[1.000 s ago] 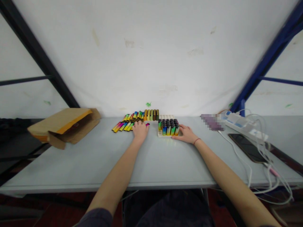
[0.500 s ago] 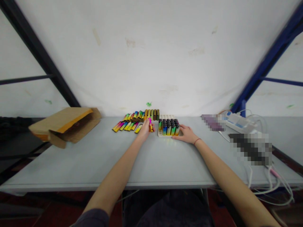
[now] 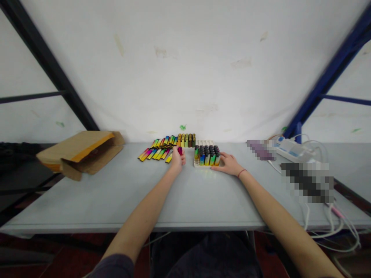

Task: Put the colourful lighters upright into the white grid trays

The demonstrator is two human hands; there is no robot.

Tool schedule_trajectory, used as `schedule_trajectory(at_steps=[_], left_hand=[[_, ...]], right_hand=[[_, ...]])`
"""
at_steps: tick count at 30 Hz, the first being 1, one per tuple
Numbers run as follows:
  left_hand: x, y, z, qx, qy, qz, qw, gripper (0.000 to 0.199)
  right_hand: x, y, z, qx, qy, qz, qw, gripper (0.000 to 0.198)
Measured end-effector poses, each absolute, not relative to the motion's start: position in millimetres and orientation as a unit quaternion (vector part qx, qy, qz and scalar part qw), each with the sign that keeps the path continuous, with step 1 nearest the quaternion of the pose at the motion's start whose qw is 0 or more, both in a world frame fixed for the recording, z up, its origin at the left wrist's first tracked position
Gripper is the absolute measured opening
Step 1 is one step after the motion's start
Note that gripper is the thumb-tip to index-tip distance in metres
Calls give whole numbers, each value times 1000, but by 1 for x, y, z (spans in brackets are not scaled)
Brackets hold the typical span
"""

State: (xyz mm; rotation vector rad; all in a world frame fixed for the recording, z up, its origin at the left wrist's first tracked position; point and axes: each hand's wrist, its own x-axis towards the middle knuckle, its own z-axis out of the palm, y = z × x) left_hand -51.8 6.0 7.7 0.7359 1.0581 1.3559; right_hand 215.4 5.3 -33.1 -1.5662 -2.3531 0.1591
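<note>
My left hand (image 3: 176, 159) is closed around a shiny magenta lighter case (image 3: 180, 150), mostly hidden by the fingers. To its left and behind lie several rainbow-coloured metallic lighter cases (image 3: 153, 154) in rows. A block of upright cases (image 3: 186, 140) with dark round-ended tops stands just beyond the hand. My right hand (image 3: 230, 164) is at the right side of a white lighter tray (image 3: 199, 166), thumb at its front corner and fingers along the side. Upright lighters (image 3: 209, 156) with black tops fill most of the tray; its left front part shows bare white slots.
Behind the filled tray sits another white slotted rack (image 3: 205, 143). An opened brown cardboard box (image 3: 84, 150) lies at the left. On the right are a power strip (image 3: 291, 150), cables and two blurred-out items. A white wall (image 3: 185, 77) closes off the table's back.
My left hand has moved slightly left, away from the tray, and the magenta case has turned from upright to pointing away, now more covered by fingers. My right hand stays at the tray.
</note>
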Motion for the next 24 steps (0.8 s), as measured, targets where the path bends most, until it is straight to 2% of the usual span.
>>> schedule_trajectory(at_steps=[24], left_hand=[[-50,8,2,302,454,596,589,44]], right_hand=[[215,5,-34,-539,-823,54,174,62]])
